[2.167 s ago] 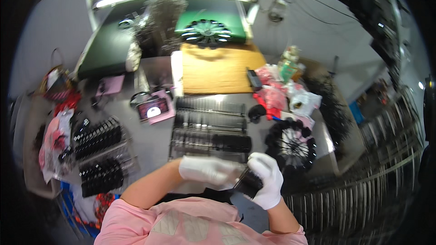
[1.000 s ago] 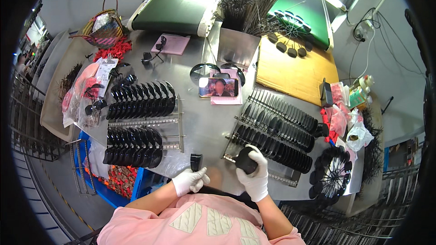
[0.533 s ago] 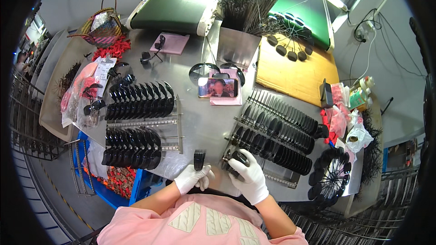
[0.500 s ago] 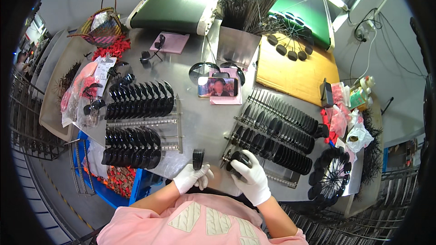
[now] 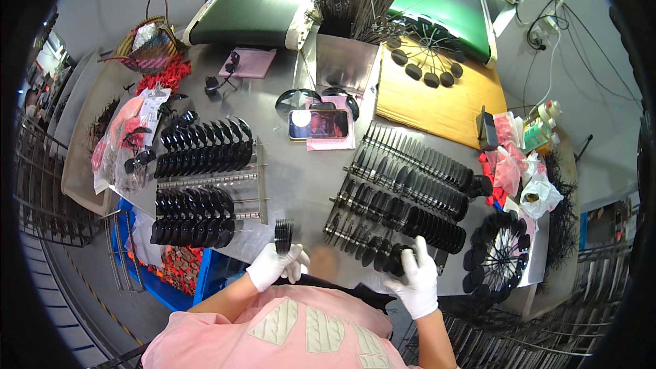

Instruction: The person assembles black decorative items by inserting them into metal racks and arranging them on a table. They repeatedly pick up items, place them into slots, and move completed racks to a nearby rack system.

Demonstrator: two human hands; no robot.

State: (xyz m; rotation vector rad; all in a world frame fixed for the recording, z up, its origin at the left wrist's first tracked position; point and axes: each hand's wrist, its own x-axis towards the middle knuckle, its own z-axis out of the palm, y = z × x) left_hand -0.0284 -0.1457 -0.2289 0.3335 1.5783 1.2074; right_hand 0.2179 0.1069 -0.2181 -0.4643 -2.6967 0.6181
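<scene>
My left hand (image 5: 277,266), in a white glove, is closed round the lower end of a bundle of thin black strips (image 5: 283,236) that stand upright side by side. My gloved right hand (image 5: 417,283) is at the near row of the right-hand metal rack (image 5: 441,264). Its thumb and fingers close about black oval, lens-like pieces (image 5: 395,261) at the end of that row; the fingers partly hide them. More flat black pieces (image 5: 410,184) fill the rows beyond. Left of my hands, a second rack (image 5: 262,184) bears rows of glossy, curved black pieces (image 5: 205,157).
A phone (image 5: 318,124) lies on pink sheets at mid-table. Dark sunglasses (image 5: 295,101) sit behind it. At the right stands a spoked wheel of black discs (image 5: 495,260) beside plastic bags (image 5: 540,195). A blue crate (image 5: 205,287) with red bits is low left. A yellow board (image 5: 437,106) lies at the back.
My right hand has moved right along the rack's near row, where more black pieces now show. My left hand still holds its bundle. The whole view has shifted slightly.
</scene>
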